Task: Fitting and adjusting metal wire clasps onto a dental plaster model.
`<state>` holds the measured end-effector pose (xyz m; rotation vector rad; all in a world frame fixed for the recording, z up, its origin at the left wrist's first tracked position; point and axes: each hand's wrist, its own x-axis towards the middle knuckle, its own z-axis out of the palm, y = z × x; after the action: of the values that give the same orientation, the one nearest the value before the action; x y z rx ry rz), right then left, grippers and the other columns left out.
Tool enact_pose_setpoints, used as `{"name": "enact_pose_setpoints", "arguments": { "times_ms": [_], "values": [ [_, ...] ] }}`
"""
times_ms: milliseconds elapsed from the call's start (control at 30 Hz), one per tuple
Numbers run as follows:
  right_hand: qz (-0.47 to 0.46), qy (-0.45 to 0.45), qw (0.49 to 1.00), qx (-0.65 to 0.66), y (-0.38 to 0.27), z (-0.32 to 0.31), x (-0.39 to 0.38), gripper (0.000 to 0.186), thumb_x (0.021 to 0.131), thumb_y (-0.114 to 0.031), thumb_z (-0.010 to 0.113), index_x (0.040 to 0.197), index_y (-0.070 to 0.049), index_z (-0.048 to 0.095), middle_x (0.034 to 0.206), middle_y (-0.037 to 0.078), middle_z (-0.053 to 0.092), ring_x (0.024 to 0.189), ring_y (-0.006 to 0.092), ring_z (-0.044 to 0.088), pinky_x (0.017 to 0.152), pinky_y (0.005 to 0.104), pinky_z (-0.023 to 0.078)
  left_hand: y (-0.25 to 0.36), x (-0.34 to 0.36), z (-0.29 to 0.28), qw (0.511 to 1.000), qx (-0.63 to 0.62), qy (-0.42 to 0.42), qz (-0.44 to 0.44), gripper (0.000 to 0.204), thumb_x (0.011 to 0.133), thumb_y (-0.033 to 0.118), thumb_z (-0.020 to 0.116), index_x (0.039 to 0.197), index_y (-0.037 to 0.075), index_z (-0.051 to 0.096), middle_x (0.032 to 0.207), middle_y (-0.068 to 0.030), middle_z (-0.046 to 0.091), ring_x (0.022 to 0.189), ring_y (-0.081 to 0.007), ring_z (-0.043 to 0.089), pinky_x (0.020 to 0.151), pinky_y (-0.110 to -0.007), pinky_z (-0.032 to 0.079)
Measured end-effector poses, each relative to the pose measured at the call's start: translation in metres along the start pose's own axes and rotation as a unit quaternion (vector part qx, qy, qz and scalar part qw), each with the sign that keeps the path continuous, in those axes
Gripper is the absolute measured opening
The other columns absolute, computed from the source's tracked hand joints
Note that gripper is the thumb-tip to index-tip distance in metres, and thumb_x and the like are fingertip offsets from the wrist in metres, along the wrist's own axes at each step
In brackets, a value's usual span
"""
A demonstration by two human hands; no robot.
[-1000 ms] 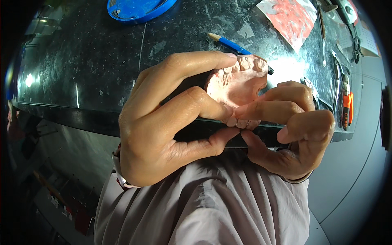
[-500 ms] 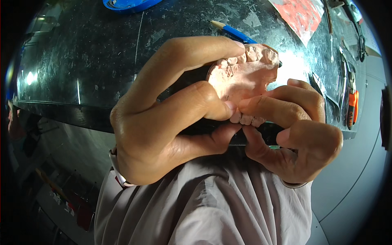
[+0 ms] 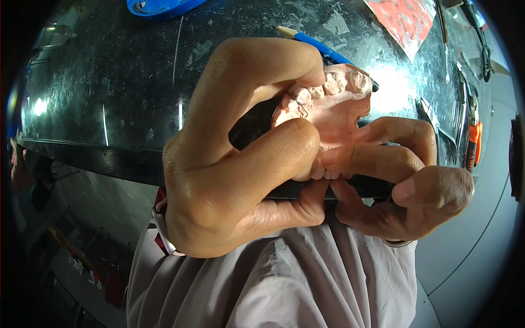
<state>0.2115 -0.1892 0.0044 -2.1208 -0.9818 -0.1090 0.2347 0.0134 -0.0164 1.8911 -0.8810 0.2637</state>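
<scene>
Between both hands, above the table's near edge, is a pinkish plaster dental model (image 3: 336, 117) with a curved row of teeth. A thin bent wire (image 3: 302, 111) shows against its left side, partly covered by a finger. My left hand (image 3: 235, 158) grips the model from the left, one finger hooked over the far teeth, another across the front and the thumb below. My right hand (image 3: 404, 169) pinches the near row of teeth between thumb and fingers. The fingertips of both hands almost meet there and hide part of those teeth.
A blue pencil (image 3: 322, 49) lies on the dark, scuffed table (image 3: 131, 71) behind the model. A blue ring-shaped object (image 3: 164, 6) sits at the far left. At right are a red-and-white sheet (image 3: 407, 24), metal pliers (image 3: 440, 126) and an orange-handled tool (image 3: 474, 143).
My left index and middle fingers have shifted over the model and now bend more across its left side. The model and both hands sit slightly lower; my right hand keeps its pinch.
</scene>
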Motion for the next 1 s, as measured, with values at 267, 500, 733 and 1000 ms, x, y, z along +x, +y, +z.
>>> {"name": "enact_pose_setpoints", "arguments": {
  "times_ms": [267, 500, 733, 1000],
  "values": [
    [0.011, -0.027, 0.999, -0.033, -0.002, 0.000, 0.004, 0.071, 0.068, -0.001, 0.080, 0.114, -0.009, 0.026, 0.089, 0.012, 0.070, 0.086, 0.0286, 0.059, 0.072, 0.0316, 0.046, 0.001, -0.005, -0.001, 0.999, 0.038, -0.003, 0.007, 0.049, 0.056, 0.038, 0.088, 0.062, 0.002, 0.055, 0.112, -0.0283, 0.047, 0.080, -0.0185, 0.058, 0.066, -0.026, 0.049],
    [-0.019, -0.042, 0.998, 0.045, 0.009, -0.006, 0.000, 0.072, 0.069, 0.002, 0.079, 0.118, -0.009, 0.027, 0.093, 0.014, 0.069, 0.088, 0.0270, 0.056, 0.077, 0.0313, 0.044, -0.018, 0.001, 0.001, 0.983, 0.046, 0.022, 0.176, 0.054, 0.059, 0.047, 0.084, 0.060, 0.002, 0.055, 0.108, -0.0278, 0.050, 0.086, -0.0208, 0.054, 0.065, -0.026, 0.046],
    [-0.035, -0.024, 0.997, 0.057, 0.011, -0.002, 0.000, 0.072, 0.069, 0.004, 0.077, 0.119, -0.009, 0.026, 0.093, 0.015, 0.069, 0.088, 0.0278, 0.056, 0.077, 0.0325, 0.044, 0.008, -0.002, -0.003, 0.995, 0.093, -0.009, -0.018, 0.054, 0.058, 0.046, 0.085, 0.060, 0.001, 0.056, 0.108, -0.0275, 0.049, 0.086, -0.0198, 0.054, 0.065, -0.026, 0.046],
    [-0.011, -0.050, 0.998, 0.027, 0.008, -0.003, 0.000, 0.070, 0.071, 0.005, 0.075, 0.119, -0.008, 0.025, 0.093, 0.014, 0.069, 0.089, 0.0297, 0.056, 0.074, 0.0328, 0.046, 0.006, 0.000, -0.002, 0.997, 0.082, -0.007, -0.009, 0.050, 0.056, 0.040, 0.087, 0.062, 0.000, 0.058, 0.110, -0.0269, 0.048, 0.083, -0.0184, 0.055, 0.066, -0.024, 0.046]
  ]
}}
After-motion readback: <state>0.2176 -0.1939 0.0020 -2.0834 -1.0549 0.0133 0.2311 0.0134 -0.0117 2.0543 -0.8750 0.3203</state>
